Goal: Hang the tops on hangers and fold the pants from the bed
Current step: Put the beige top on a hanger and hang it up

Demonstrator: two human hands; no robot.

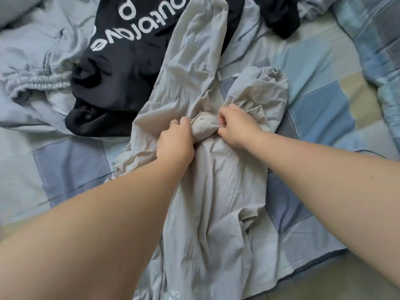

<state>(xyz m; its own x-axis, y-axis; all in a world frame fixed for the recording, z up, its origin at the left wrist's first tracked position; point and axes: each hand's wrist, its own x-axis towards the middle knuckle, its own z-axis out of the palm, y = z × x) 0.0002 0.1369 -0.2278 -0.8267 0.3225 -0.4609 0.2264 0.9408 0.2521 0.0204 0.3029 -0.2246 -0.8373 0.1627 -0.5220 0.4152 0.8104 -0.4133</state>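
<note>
A crumpled beige-grey garment (194,72) with elastic cuffs lies down the middle of the bed, from the top to the near edge. My left hand (175,144) grips a bunch of its fabric at the centre. My right hand (234,126) pinches the same bunch from the right side, just below a gathered cuff (268,72). A black top (121,68) with white lettering lies partly under the beige garment at the upper left. A light blue-grey garment (34,81) with an elastic waistband sits at the far left.
The bed carries a checked sheet (320,100) in blue, pale green and beige. A rumpled plaid blanket (376,40) lies at the right. The bed's near edge and a strip of floor (337,284) show at the bottom right.
</note>
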